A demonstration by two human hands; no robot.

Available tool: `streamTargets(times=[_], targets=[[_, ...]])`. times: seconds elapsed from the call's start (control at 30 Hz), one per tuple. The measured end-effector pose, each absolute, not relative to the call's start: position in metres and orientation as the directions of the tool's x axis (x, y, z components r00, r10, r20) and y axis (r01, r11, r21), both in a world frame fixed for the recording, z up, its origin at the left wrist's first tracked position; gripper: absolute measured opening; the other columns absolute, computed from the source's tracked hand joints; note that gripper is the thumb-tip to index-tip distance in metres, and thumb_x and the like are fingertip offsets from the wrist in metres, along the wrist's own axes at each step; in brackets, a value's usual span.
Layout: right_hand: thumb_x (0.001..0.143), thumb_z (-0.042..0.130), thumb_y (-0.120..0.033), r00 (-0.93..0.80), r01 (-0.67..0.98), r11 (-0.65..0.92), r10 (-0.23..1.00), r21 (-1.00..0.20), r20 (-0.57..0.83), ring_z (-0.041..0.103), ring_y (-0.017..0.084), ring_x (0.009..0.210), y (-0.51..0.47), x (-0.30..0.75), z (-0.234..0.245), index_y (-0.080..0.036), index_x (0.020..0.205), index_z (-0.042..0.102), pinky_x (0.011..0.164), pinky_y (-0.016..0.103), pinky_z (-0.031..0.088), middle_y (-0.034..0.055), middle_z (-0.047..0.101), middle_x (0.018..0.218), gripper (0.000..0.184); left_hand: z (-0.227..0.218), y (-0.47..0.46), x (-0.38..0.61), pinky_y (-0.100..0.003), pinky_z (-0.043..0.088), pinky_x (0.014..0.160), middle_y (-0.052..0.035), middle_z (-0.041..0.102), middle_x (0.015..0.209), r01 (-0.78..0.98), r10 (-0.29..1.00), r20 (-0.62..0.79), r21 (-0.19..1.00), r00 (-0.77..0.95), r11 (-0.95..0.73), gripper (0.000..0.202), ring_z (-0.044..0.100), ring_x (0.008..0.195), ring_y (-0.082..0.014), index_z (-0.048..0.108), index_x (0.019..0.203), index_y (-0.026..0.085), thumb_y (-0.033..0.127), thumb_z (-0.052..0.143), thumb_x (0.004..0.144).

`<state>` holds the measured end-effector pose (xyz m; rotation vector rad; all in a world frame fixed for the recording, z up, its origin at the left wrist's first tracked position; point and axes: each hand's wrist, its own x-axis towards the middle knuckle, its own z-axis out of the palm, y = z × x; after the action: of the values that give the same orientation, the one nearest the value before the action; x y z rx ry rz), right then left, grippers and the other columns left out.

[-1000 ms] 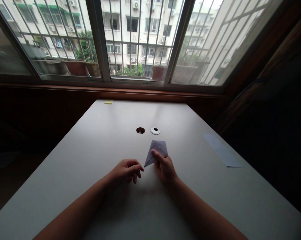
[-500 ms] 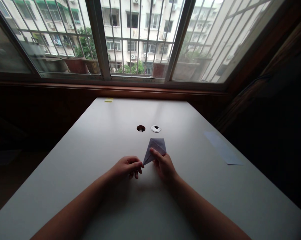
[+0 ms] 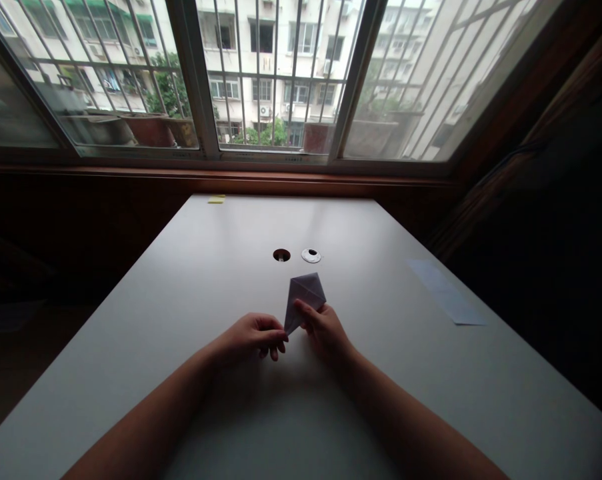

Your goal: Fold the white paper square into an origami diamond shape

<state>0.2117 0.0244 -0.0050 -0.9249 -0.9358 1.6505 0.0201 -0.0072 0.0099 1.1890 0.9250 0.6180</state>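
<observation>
A folded piece of grey-lilac paper (image 3: 305,296), kite-shaped with its point toward me, stands tilted over the white table (image 3: 191,293). My right hand (image 3: 325,333) grips its lower right part, thumb on top. My left hand (image 3: 253,339) is curled, and its fingertips pinch the paper's lower tip. Both forearms reach in from the bottom of the view.
A round cable hole (image 3: 281,255) and its white cap (image 3: 311,255) lie just beyond the paper. A pale sheet (image 3: 445,291) rests near the table's right edge, a yellow note (image 3: 216,199) at the far left corner. Barred windows (image 3: 275,73) stand behind.
My left hand has moved right and closed on the paper's tip. The paper has turned more upright and shifted slightly left in my right hand.
</observation>
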Motion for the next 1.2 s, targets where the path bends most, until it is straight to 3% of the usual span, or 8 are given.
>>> streamTargets(times=[0.23, 0.4, 0.5, 0.63, 0.77, 0.9, 1.1, 1.2], targets=[[0.073, 0.079, -0.044, -0.160, -0.445, -0.135, 0.985, -0.886, -0.069, 0.045, 0.009, 0.054, 0.024, 0.210, 0.000, -0.017, 0.075, 0.063, 0.054, 0.024, 0.036, -0.0030, 0.055, 0.062, 0.031, 0.005, -0.008, 0.022, -0.018, 0.038, 0.044, -0.0032, 0.067, 0.066, 0.022, 0.895, -0.239, 0.968, 0.376, 0.249, 0.030, 0.059, 0.049, -0.0098, 0.062, 0.078, 0.012, 0.040, 0.074, 0.075], [0.076, 0.075, -0.047, -0.091, -0.433, -0.085, 0.995, -0.897, -0.051, 0.048, 0.010, 0.054, 0.027, 0.215, 0.003, -0.018, 0.078, 0.064, 0.055, 0.024, 0.038, -0.0026, 0.056, 0.059, 0.031, 0.005, -0.009, 0.022, -0.019, 0.037, 0.044, -0.0041, 0.067, 0.066, -0.020, 0.893, -0.231, 0.966, 0.387, 0.259, 0.029, 0.059, 0.048, -0.0108, 0.061, 0.076, 0.012, 0.038, 0.075, 0.074], [0.076, 0.076, -0.047, -0.123, -0.395, -0.096, 0.991, -0.914, -0.051, 0.047, 0.010, 0.052, 0.027, 0.216, 0.002, -0.018, 0.074, 0.063, 0.053, 0.024, 0.035, -0.0035, 0.054, 0.055, 0.032, 0.006, -0.009, 0.023, -0.021, 0.042, 0.049, -0.0054, 0.067, 0.069, -0.037, 0.904, -0.168, 0.980, 0.393, 0.198, 0.034, 0.061, 0.055, -0.0130, 0.061, 0.078, 0.012, 0.044, 0.072, 0.077], [0.075, 0.075, -0.049, -0.229, -0.282, -0.114, 0.972, -0.953, -0.048, 0.045, 0.010, 0.050, 0.024, 0.214, 0.001, -0.018, 0.071, 0.063, 0.052, 0.024, 0.032, -0.0035, 0.054, 0.053, 0.034, 0.007, -0.006, 0.022, -0.023, 0.045, 0.061, -0.0028, 0.062, 0.071, -0.077, 0.962, -0.060, 0.994, 0.267, 0.083, 0.041, 0.058, 0.063, -0.0130, 0.064, 0.087, 0.011, 0.051, 0.066, 0.082], [0.075, 0.075, -0.049, -0.348, -0.175, -0.115, 0.936, -0.978, -0.047, 0.046, 0.010, 0.049, 0.021, 0.213, 0.004, -0.017, 0.070, 0.065, 0.053, 0.025, 0.033, -0.0029, 0.055, 0.053, 0.034, 0.002, -0.002, 0.017, -0.022, 0.042, 0.061, 0.0000, 0.057, 0.068, -0.130, 0.992, -0.049, 0.989, 0.118, 0.065, 0.038, 0.053, 0.062, -0.0112, 0.064, 0.084, 0.012, 0.050, 0.065, 0.083], [0.079, 0.072, -0.048, -0.369, -0.129, -0.094, 0.928, -0.987, -0.040, 0.048, 0.011, 0.051, 0.021, 0.214, 0.004, -0.017, 0.073, 0.067, 0.054, 0.025, 0.035, -0.0023, 0.056, 0.054, 0.032, -0.003, 0.001, 0.014, -0.022, 0.042, 0.061, 0.0010, 0.055, 0.064, -0.134, 0.997, -0.027, 0.990, 0.075, 0.037, 0.034, 0.051, 0.060, -0.0101, 0.064, 0.081, 0.013, 0.047, 0.065, 0.084], [0.076, 0.074, -0.045, -0.323, -0.150, -0.049, 0.946, -0.987, 0.003, 0.051, 0.011, 0.053, 0.023, 0.212, 0.001, -0.019, 0.096, 0.072, 0.053, 0.026, 0.039, 0.0016, 0.067, 0.074, 0.033, 0.001, 0.001, 0.015, -0.024, 0.044, 0.062, -0.0028, 0.065, 0.077, -0.068, 0.999, -0.001, 0.998, 0.035, 0.003, 0.035, 0.056, 0.067, -0.0133, 0.068, 0.099, 0.014, 0.045, 0.067, 0.083], [0.074, 0.076, -0.042, -0.296, -0.163, -0.027, 0.955, -0.986, 0.022, 0.051, 0.011, 0.054, 0.024, 0.210, 0.001, -0.021, 0.097, 0.072, 0.054, 0.027, 0.040, 0.0019, 0.067, 0.080, 0.032, 0.003, 0.001, 0.015, -0.025, 0.047, 0.067, -0.0061, 0.068, 0.091, -0.055, 0.999, 0.033, 0.998, 0.024, -0.032, 0.033, 0.060, 0.079, -0.0166, 0.068, 0.103, 0.015, 0.041, 0.069, 0.082]])
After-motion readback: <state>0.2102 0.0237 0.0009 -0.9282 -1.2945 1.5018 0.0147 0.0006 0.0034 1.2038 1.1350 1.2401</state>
